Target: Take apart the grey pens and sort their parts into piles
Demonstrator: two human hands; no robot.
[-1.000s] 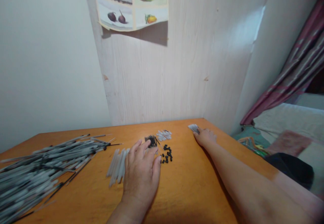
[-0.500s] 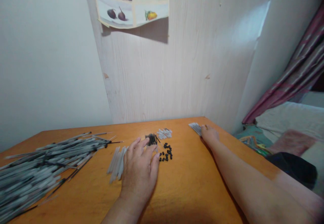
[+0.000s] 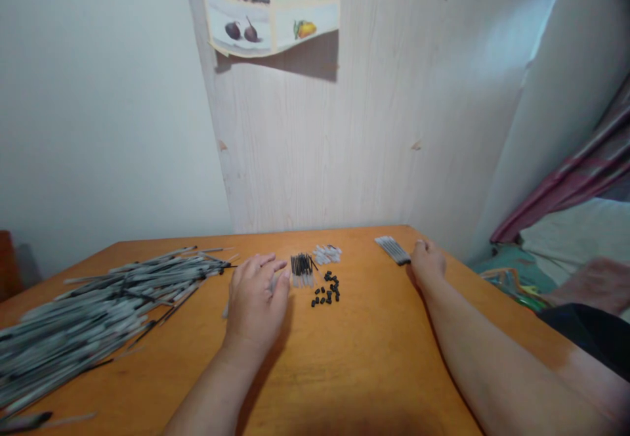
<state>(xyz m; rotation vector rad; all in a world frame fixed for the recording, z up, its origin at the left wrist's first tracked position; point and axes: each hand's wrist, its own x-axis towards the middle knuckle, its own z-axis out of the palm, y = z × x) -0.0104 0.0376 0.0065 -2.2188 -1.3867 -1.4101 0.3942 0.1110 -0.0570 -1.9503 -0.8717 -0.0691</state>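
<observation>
My left hand is over the table left of centre, fingers stretched forward and a little apart. It covers most of a group of translucent tubes; I cannot tell whether it touches them. Just to its right lies a row of thin black-ended sticks with pale lower ends. My right hand rests at the table's right side, fingers curled in; whatever they hold, if anything, is hidden. Close to its knuckles lies a neat row of clear pen-like tubes with dark near ends.
A large loose pile of grey-white tubes with black ends spreads over the table's left. Small black plugs lie scattered mid-table, with small whitish clear pieces behind them. The wall stands at the table's back edge.
The whole view has shifted right. My left hand has moved left, away from the black plugs and over the translucent tubes. My right hand has drawn slightly off the row, whose dark ends now show.
</observation>
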